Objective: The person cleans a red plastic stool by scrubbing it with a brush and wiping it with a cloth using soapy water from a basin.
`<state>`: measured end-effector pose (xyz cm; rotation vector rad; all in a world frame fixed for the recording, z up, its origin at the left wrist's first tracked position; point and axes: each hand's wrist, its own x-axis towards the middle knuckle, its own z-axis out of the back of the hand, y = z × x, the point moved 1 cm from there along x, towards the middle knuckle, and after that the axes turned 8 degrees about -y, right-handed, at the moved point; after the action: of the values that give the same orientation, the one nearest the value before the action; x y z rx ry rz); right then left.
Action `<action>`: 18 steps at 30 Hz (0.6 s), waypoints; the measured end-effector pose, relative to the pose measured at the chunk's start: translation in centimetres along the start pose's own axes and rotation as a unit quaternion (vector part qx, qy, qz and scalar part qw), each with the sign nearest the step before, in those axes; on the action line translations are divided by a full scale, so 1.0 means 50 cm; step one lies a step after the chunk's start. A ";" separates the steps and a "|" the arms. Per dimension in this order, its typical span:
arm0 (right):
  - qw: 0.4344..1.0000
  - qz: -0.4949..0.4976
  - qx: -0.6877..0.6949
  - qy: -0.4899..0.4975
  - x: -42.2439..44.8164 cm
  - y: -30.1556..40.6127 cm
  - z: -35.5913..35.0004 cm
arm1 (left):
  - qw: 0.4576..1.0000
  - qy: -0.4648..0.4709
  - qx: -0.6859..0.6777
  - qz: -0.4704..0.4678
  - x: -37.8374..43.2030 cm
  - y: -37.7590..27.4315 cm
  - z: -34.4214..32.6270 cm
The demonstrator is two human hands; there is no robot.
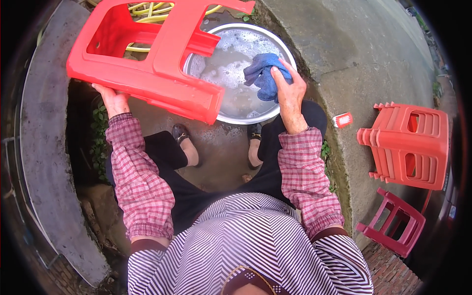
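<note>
A red plastic stool lies tilted on its side in the air at the upper left, its legs reaching over the rim of a round metal basin. My left hand supports the stool from its near edge; most of the fingers are hidden beneath it. In my right hand is a bunched blue cloth, held above the basin's right side. Soapy water with white foam fills much of the basin.
Stacked red plastic stools and a smaller dark red stool are at the right. A red and white item lies on the concrete. Yellow hose coils behind the held stool. A concrete ledge runs along the left.
</note>
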<state>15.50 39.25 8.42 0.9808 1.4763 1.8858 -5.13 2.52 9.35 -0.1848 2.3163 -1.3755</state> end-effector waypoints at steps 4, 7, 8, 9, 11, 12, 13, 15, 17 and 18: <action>1.000 -0.006 -0.010 0.027 -0.005 -0.011 0.003 | 0.984 0.103 -0.107 0.095 0.012 0.023 -0.082; 0.996 -0.067 0.043 0.032 -0.018 0.006 0.002 | 0.972 0.153 -0.132 0.124 -0.037 0.056 -0.146; 1.000 -0.012 0.001 0.028 -0.013 -0.016 0.002 | 0.972 0.169 -0.119 0.109 -0.053 0.074 -0.163; 0.999 -0.014 0.004 0.032 -0.014 -0.014 -0.001 | 0.959 0.209 -0.125 0.148 -0.056 0.088 -0.165; 0.941 -0.246 0.227 0.036 -0.011 -0.025 0.008 | 0.961 0.212 -0.054 0.169 -0.129 0.141 -0.204; 0.933 -0.279 0.227 0.014 -0.009 -0.029 0.011 | 0.951 0.255 -0.015 0.173 -0.164 0.158 -0.212; 0.932 -0.281 0.228 0.015 -0.008 -0.030 0.013 | 0.949 0.282 0.056 0.126 -0.176 0.181 -0.213; 0.918 -0.329 0.221 -0.009 -0.004 -0.031 0.022 | 0.930 0.331 0.127 0.096 -0.202 0.200 -0.214; 0.913 -0.340 0.223 -0.010 -0.003 -0.034 0.033 | 0.902 0.365 0.218 0.073 -0.179 0.231 -0.201; 0.908 -0.344 0.239 -0.011 -0.002 -0.038 0.037 | 0.865 0.395 0.305 0.045 -0.172 0.235 -0.199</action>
<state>17.00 40.70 6.80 0.5429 1.9871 1.0274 -0.49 19.20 5.91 0.8160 2.2211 -2.3569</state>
